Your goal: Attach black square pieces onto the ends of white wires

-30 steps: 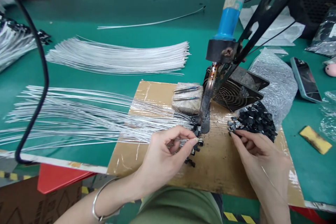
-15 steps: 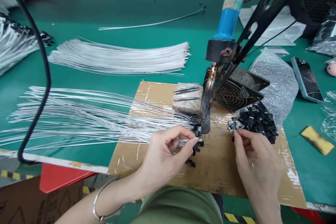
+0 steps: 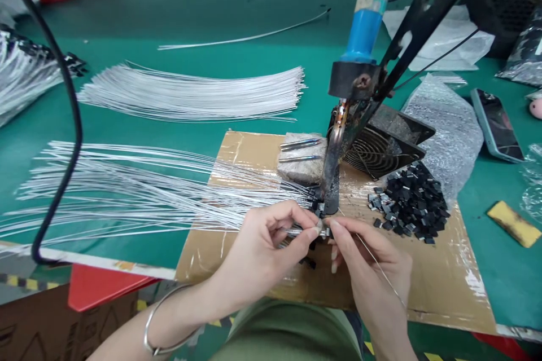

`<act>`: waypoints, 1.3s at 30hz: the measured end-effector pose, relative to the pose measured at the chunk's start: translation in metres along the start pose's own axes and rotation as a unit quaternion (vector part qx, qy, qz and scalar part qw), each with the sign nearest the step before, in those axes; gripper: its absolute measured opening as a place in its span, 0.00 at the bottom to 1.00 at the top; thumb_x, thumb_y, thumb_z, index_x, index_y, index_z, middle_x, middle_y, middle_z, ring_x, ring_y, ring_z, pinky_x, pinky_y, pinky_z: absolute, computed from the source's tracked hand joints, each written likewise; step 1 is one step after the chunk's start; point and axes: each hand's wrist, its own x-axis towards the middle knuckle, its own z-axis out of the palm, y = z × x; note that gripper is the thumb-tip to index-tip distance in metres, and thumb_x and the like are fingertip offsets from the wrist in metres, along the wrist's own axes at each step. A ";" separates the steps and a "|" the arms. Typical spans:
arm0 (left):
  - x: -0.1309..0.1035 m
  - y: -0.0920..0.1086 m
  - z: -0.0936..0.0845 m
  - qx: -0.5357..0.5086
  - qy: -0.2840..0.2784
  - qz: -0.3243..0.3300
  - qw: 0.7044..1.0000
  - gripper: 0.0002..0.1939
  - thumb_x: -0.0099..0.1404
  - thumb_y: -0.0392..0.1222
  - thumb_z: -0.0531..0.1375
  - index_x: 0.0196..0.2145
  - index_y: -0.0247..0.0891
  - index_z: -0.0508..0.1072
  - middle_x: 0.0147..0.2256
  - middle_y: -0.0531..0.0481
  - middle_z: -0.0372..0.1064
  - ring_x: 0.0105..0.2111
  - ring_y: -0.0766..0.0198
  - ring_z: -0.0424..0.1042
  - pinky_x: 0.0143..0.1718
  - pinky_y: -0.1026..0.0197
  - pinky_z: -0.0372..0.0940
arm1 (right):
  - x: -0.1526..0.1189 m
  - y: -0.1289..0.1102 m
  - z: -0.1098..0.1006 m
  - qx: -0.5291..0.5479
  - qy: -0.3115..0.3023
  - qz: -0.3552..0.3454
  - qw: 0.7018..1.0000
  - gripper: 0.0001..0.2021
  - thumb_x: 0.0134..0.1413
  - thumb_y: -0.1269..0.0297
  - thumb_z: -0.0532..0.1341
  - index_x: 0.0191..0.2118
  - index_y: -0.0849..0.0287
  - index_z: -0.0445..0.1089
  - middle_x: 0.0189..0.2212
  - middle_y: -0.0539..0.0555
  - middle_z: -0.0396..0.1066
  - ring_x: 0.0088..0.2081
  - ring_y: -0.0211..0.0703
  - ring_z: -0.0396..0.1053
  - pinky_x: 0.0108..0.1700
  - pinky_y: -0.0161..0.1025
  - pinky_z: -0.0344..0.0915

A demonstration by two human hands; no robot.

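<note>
My left hand (image 3: 271, 251) is closed in a pinch on the end of a white wire, just below the soldering iron (image 3: 334, 158). My right hand (image 3: 372, 271) meets its fingertips, pinching a small connector (image 3: 327, 232) that is mostly hidden by the fingers. A thin strand of solder wire (image 3: 383, 272) runs across the back of my right hand. Beneath my left hand lies a spread of white wires (image 3: 139, 186), several with black connectors at their right ends. A pile of loose black connectors (image 3: 415, 200) sits to the right.
A bundle of white wires (image 3: 199, 93) lies behind. Near the iron's stand are a black fan (image 3: 372, 152) and a grey block (image 3: 301, 166) bearing metal tips. Cardboard (image 3: 449, 287) covers the work area. A phone (image 3: 497, 124) and yellow sponge (image 3: 513, 224) lie right; a black cable (image 3: 76, 113) hangs left.
My right hand has moved left from the pile of black connectors to the fingertips of my left hand. The solder strand now shows across it. My left hand has barely moved.
</note>
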 end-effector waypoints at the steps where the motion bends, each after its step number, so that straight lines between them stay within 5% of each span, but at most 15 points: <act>1: 0.000 0.001 0.000 -0.013 -0.007 -0.001 1.000 0.05 0.62 0.35 0.64 0.27 0.36 0.75 0.31 0.47 0.80 0.30 0.66 0.77 0.31 0.69 0.70 | -0.001 0.000 0.001 0.000 0.000 0.000 1.000 0.03 0.58 0.64 0.70 0.34 0.52 0.84 0.20 0.47 0.73 0.18 0.31 0.68 0.19 0.25 0.67; 20: 0.005 0.001 0.002 -0.030 0.010 -0.008 0.999 0.06 0.60 0.33 0.66 0.25 0.35 0.75 0.29 0.48 0.79 0.30 0.66 0.76 0.32 0.69 0.69 | -0.003 0.002 0.002 -0.035 -0.002 -0.013 0.999 0.06 0.63 0.63 0.67 0.37 0.50 0.84 0.24 0.47 0.71 0.21 0.32 0.67 0.23 0.30 0.65; 25: 0.007 0.000 0.003 -0.009 0.027 -0.003 1.000 0.05 0.60 0.33 0.65 0.26 0.35 0.76 0.30 0.48 0.79 0.31 0.66 0.76 0.33 0.68 0.68 | -0.008 0.002 0.001 -0.093 -0.002 -0.038 0.995 0.18 0.74 0.58 0.50 0.51 0.55 0.77 0.29 0.48 0.67 0.23 0.35 0.63 0.26 0.35 0.62; 29: 0.010 0.001 0.002 0.025 0.038 0.001 0.999 0.05 0.59 0.34 0.66 0.25 0.35 0.75 0.30 0.46 0.79 0.29 0.64 0.75 0.30 0.66 0.67 | -0.009 0.003 -0.005 -0.128 -0.001 -0.056 0.990 0.15 0.74 0.60 0.51 0.58 0.54 0.66 0.27 0.45 0.72 0.22 0.35 0.63 0.25 0.34 0.62; 33: 0.013 0.003 0.001 0.031 0.041 -0.004 0.999 0.05 0.58 0.35 0.66 0.25 0.35 0.75 0.30 0.46 0.79 0.30 0.63 0.75 0.31 0.66 0.67 | -0.007 0.002 -0.011 -0.178 0.012 -0.059 0.982 0.07 0.72 0.61 0.53 0.41 0.53 0.66 0.24 0.44 0.65 0.22 0.36 0.61 0.26 0.34 0.58; 35: 0.014 0.003 0.000 0.029 0.045 -0.006 0.999 0.05 0.58 0.36 0.66 0.25 0.35 0.75 0.30 0.46 0.79 0.30 0.63 0.76 0.32 0.66 0.68 | -0.005 0.001 -0.013 -0.190 -0.006 -0.083 0.978 0.13 0.72 0.63 0.53 0.31 0.54 0.62 0.23 0.45 0.60 0.23 0.36 0.59 0.26 0.34 0.57; 39: 0.015 0.004 -0.001 0.030 0.046 -0.010 0.998 0.05 0.58 0.36 0.66 0.25 0.35 0.75 0.30 0.46 0.79 0.29 0.64 0.75 0.30 0.66 0.67 | -0.003 -0.001 -0.012 -0.155 -0.034 -0.139 0.978 0.11 0.69 0.68 0.57 0.31 0.55 0.64 0.36 0.51 0.72 0.39 0.39 0.73 0.42 0.36 0.70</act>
